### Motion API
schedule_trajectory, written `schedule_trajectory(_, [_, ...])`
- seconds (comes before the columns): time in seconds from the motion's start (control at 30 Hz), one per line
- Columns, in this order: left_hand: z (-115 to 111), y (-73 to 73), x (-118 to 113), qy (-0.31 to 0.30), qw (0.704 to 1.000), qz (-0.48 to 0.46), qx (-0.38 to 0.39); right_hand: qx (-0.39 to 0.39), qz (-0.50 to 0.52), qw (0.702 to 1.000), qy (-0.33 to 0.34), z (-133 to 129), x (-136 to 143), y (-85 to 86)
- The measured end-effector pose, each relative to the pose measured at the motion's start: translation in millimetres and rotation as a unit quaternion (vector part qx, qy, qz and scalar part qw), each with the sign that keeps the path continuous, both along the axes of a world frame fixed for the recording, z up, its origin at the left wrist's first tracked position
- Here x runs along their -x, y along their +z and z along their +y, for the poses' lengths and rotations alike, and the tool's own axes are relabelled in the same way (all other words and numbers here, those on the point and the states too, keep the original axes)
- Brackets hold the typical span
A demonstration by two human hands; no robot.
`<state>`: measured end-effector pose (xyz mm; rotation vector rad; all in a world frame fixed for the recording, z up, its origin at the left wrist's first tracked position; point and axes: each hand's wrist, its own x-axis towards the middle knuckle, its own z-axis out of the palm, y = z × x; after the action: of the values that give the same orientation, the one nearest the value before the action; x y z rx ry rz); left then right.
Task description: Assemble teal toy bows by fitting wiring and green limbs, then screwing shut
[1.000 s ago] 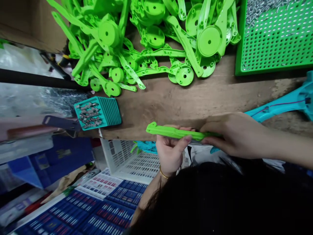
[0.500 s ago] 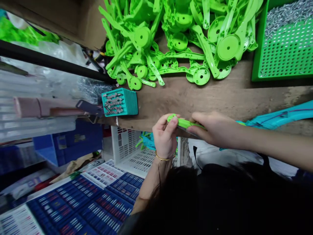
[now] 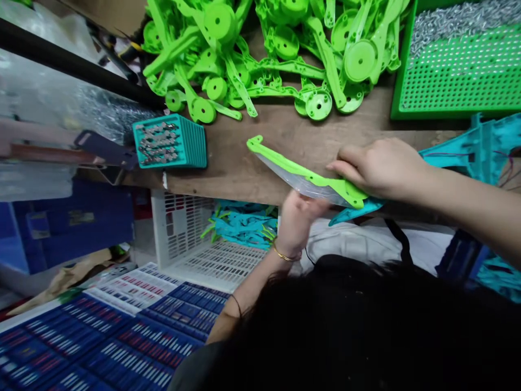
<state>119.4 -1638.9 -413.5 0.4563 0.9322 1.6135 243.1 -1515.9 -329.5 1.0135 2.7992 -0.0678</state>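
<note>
A long bright-green plastic piece (image 3: 285, 163) with a clear sheet (image 3: 303, 183) along its lower side is held over the near edge of the wooden table. My right hand (image 3: 372, 165) has its fingers closed on the green piece near its right end. From below, my left hand (image 3: 300, 217), with a gold bracelet at the wrist, touches the clear sheet; its fingers are partly hidden and blurred. Just right of the green piece, the tip of a turquoise plastic part (image 3: 448, 152) shows beneath my right forearm.
Green plastic parts (image 3: 319, 103) are heaped along the table's back. A green perforated tray (image 3: 451, 92) of screws stands at right, stacked turquoise trays (image 3: 191, 142) with small metal pieces at left. Below the table edge is a white crate (image 3: 163, 233) holding turquoise parts.
The green piece has turned from nearly end-on to show its length and clear sheet. My left hand has left its far end and moved right and down. The view has shifted right.
</note>
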Motion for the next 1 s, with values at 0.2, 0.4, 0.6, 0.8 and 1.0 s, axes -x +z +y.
schedule_trajectory(0.2, [-6.6,13.0,-33.7,-0.044,0.998,-0.003,0.039,0.021,0.07,0.997,-0.031,-8.7,15.3,-3.2])
schedule_trajectory(0.4, [-10.4,16.7,-7.4,-0.073,0.996,-0.012,0.059,0.057,0.056,0.997,-0.012,0.5,0.0,45.2])
schedule_trajectory(0.6, [-13.6,7.0,6.6,-0.07,0.995,-0.005,0.074,0.069,0.081,0.993,0.06,8.9,-41.3,35.0])
schedule_trajectory(0.8, [-13.4,3.1,10.4,-0.076,0.993,0.022,0.088,0.071,0.113,0.989,0.069,-3.0,-36.9,9.3])
schedule_trajectory(1.0, [-13.3,7.0,3.6,-0.088,0.993,0.036,0.069,0.065,0.058,0.995,0.039,-14.2,-11.2,11.0])
